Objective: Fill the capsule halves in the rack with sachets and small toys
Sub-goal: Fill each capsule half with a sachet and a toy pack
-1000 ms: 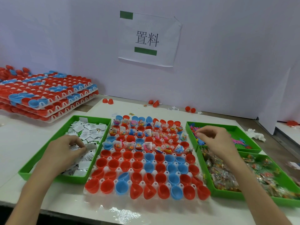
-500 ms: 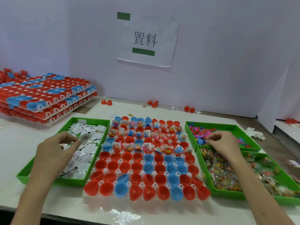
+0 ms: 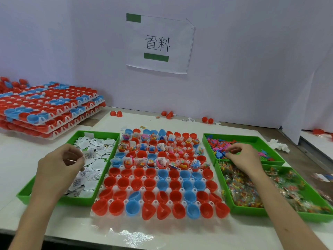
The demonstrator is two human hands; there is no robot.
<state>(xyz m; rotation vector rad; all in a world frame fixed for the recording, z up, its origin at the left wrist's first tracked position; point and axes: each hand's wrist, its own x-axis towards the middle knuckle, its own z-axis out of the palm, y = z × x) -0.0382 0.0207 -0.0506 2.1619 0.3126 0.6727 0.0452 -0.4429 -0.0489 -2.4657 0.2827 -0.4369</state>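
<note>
Pinching one sachet [image 3: 89, 154], your left hand [image 3: 57, 168] has lifted off the tray [image 3: 100, 133] at frame left; your right hand [image 3: 243, 157] has sunk among the toys [image 3: 218, 144], fingers [image 3: 234, 149] curled, grip unclear.

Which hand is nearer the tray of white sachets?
Left. The left hand is over the sachet tray, pinching a sachet; the right hand is beyond the rack, in the toy tray.

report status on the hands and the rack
Left hand pinching a sachet over the sachet tray. Right hand down in the toy tray, grip unclear. Rack far rows filled, near four rows empty, nothing over it.
</note>
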